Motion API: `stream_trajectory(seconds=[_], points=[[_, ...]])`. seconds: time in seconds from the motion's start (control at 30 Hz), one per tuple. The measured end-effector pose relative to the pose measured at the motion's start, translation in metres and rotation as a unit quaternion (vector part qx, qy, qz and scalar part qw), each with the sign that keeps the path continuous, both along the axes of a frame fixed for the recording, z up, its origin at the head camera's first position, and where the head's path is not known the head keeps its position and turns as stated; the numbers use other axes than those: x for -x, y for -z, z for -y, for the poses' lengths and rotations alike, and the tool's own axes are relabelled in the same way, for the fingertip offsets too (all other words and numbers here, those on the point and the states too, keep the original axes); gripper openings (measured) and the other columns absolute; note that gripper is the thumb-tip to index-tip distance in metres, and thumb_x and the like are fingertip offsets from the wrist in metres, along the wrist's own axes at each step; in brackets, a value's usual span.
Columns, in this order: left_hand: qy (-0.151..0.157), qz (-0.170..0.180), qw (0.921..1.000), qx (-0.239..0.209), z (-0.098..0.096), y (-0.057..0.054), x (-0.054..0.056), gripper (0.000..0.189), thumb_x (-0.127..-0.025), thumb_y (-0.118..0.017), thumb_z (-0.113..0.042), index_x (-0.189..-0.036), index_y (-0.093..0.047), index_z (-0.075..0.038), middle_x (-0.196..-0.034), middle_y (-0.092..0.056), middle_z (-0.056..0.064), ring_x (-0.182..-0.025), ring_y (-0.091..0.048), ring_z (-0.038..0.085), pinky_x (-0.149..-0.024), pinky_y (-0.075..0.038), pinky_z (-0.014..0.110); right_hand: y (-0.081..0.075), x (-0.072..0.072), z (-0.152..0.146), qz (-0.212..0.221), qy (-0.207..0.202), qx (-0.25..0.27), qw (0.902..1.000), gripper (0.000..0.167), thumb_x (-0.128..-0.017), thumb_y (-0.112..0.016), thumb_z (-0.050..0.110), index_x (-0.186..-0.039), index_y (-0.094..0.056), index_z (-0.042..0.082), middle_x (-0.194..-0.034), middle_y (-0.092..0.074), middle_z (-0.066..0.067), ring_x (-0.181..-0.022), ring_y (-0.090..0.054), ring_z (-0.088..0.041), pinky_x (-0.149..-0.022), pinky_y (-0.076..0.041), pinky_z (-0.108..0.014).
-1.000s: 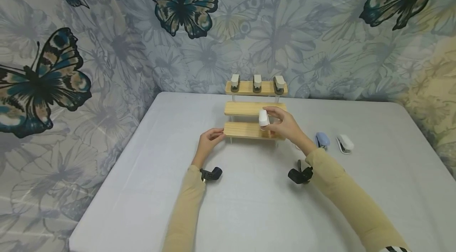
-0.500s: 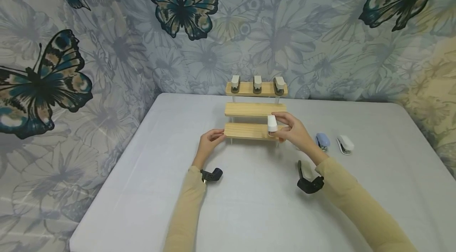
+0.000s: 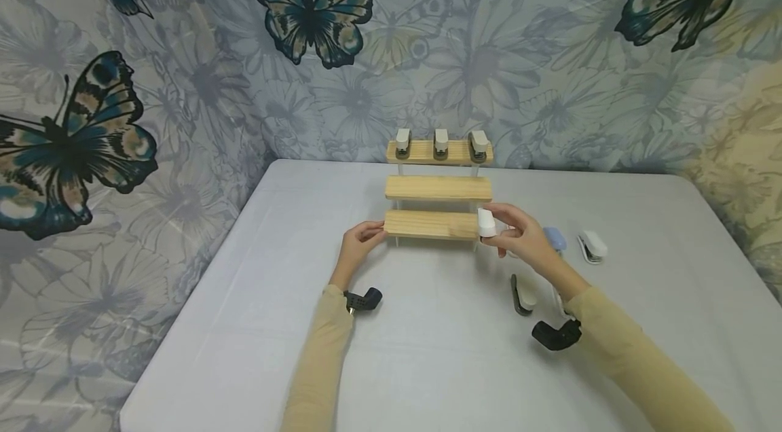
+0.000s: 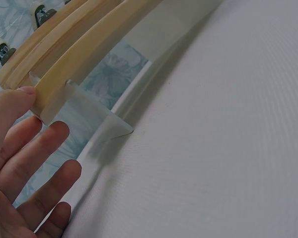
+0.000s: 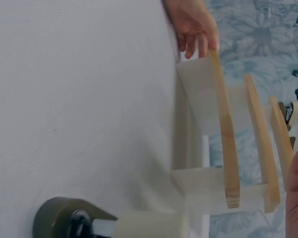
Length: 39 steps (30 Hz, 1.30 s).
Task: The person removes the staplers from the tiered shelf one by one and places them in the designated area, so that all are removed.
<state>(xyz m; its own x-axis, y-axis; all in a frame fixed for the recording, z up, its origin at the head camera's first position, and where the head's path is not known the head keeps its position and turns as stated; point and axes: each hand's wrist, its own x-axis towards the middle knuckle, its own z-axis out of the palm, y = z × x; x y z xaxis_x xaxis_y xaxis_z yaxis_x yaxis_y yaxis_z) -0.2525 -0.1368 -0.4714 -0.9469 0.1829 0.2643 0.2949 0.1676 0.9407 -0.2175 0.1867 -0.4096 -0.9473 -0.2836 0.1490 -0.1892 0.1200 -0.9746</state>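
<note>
White stapler (image 3: 486, 223) at the right-hand end of the lowest board (image 3: 430, 225) of a small three-tier wooden stand. The right hand (image 3: 520, 240) has it, fingers clamped on it, thumb below and forefinger above as the head view shows them. Cannot tell whether its underside touches the board. In the right wrist view that hand is only partly in frame, at the right edge.

Left hand (image 3: 360, 245) at the opposite end of the same board. Thumb and forefinger pinch the corner; the other three fingers are spread apart, well seen in the left wrist view. Below the board, a translucent side support (image 4: 97, 111) reaches down to the tabletop (image 3: 427, 350).

Middle board (image 3: 436, 187) just behind and above. Top board (image 3: 421, 152) carries three pale staplers with dark bases in a row: left one (image 3: 403, 142), centre one (image 3: 441, 142), right one (image 3: 479, 145).

Right of the stand, on the tabletop: a blue stapler (image 3: 554, 238), partly hidden by the right hand; another white stapler (image 3: 592, 246) beside it, apart; nearer the person, an off-white stapler with a dark base (image 3: 523, 295). One more pale object (image 3: 559, 301) next to the right wrist, mostly covered, kind unclear.

Both sleeves tan; black device on each wrist. Backdrop (image 3: 482, 65) printed with flowers and large butterflies.
</note>
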Motion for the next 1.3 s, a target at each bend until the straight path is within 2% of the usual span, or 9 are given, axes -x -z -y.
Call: stream_trajectory(seconds=[0.13,0.27,0.4,0.6,0.73,0.9,1.13,1.3], points=[[0.001,-0.001,1.0,-0.002,0.0,-0.001,0.0,0.027,-0.083,-0.064,-0.007,-0.105,-0.06,0.008,-0.097,-0.063,0.02,-0.088,-0.061,0.025,-0.077,-0.048,0.029,0.002,-0.007,-0.006,-0.007,-0.001,0.014,0.9999,0.049,-0.08,-0.065,0.0,-0.125,-0.046,0.004,-0.122,-0.05,-0.01,-0.05,-0.053,-0.017,-0.046,-0.046,-0.029],[-0.001,-0.003,1.0,-0.003,-0.001,-0.001,-0.001,0.027,-0.083,-0.064,-0.008,-0.105,-0.06,0.008,-0.096,-0.063,0.02,-0.087,-0.061,0.025,-0.077,-0.048,0.029,0.002,-0.014,-0.011,-0.002,0.013,0.016,0.9998,0.044,-0.081,-0.064,0.0,-0.122,-0.046,0.002,-0.113,-0.053,0.0,-0.053,-0.054,-0.015,-0.045,-0.045,-0.027],[-0.005,-0.001,1.0,-0.001,0.0,0.0,-0.001,0.028,-0.083,-0.065,-0.01,-0.105,-0.06,0.007,-0.096,-0.064,0.018,-0.086,-0.061,0.024,-0.077,-0.048,0.03,0.002,-0.022,-0.018,-0.001,0.022,0.008,0.9997,0.044,-0.081,-0.064,0.001,-0.121,-0.048,0.005,-0.118,-0.05,-0.001,-0.053,-0.053,-0.012,-0.046,-0.045,-0.027],[-0.009,-0.006,0.9999,-0.002,0.001,0.001,-0.001,0.028,-0.083,-0.065,-0.01,-0.105,-0.061,0.007,-0.095,-0.064,0.018,-0.086,-0.061,0.022,-0.077,-0.048,0.03,0.006,-0.031,-0.033,-0.032,0.01,0.03,0.999,0.043,-0.08,-0.061,-0.008,-0.119,-0.051,0.008,-0.12,-0.05,0.002,-0.052,-0.05,-0.01,-0.045,-0.043,-0.026],[-0.003,-0.013,0.9999,-0.001,0.001,0.003,0.0,0.028,-0.084,-0.064,-0.009,-0.106,-0.06,0.008,-0.096,-0.064,0.018,-0.086,-0.061,0.021,-0.077,-0.048,0.03,0.012,-0.036,-0.044,-0.047,0.007,0.037,0.9982,0.045,-0.079,-0.059,-0.013,-0.119,-0.052,0.007,-0.12,-0.051,0.002,-0.052,-0.049,-0.01,-0.044,-0.041,-0.028],[-0.006,-0.013,0.9999,-0.005,0.001,0.004,0.0,0.027,-0.083,-0.064,-0.007,-0.105,-0.06,0.008,-0.095,-0.064,0.018,-0.085,-0.061,0.021,-0.076,-0.049,0.03,0.016,-0.041,-0.057,-0.056,0.007,0.018,0.9983,0.044,-0.079,-0.059,-0.013,-0.119,-0.05,0.005,-0.118,-0.052,0.003,-0.052,-0.05,-0.011,-0.045,-0.042,-0.027],[-0.006,-0.006,1.0,0.002,0.001,0.003,0.0,0.027,-0.083,-0.064,-0.008,-0.106,-0.06,0.007,-0.097,-0.064,0.017,-0.087,-0.061,0.022,-0.077,-0.048,0.029,0.016,-0.046,-0.073,-0.065,0.005,0.04,0.9971,0.046,-0.081,-0.053,-0.018,-0.121,-0.05,0.003,-0.12,-0.052,0.007,-0.053,-0.052,-0.01,-0.046,-0.043,-0.025],[-0.001,-0.01,0.9999,0.001,0.001,0.002,0.002,0.026,-0.083,-0.064,-0.007,-0.105,-0.06,0.008,-0.096,-0.063,0.019,-0.087,-0.061,0.023,-0.077,-0.048,0.03,0.015,-0.048,-0.081,-0.07,0.004,0.026,0.9972,0.045,-0.082,-0.051,-0.017,-0.123,-0.05,0.003,-0.121,-0.051,0.008,-0.06,-0.057,-0.01,-0.048,-0.045,-0.021]])
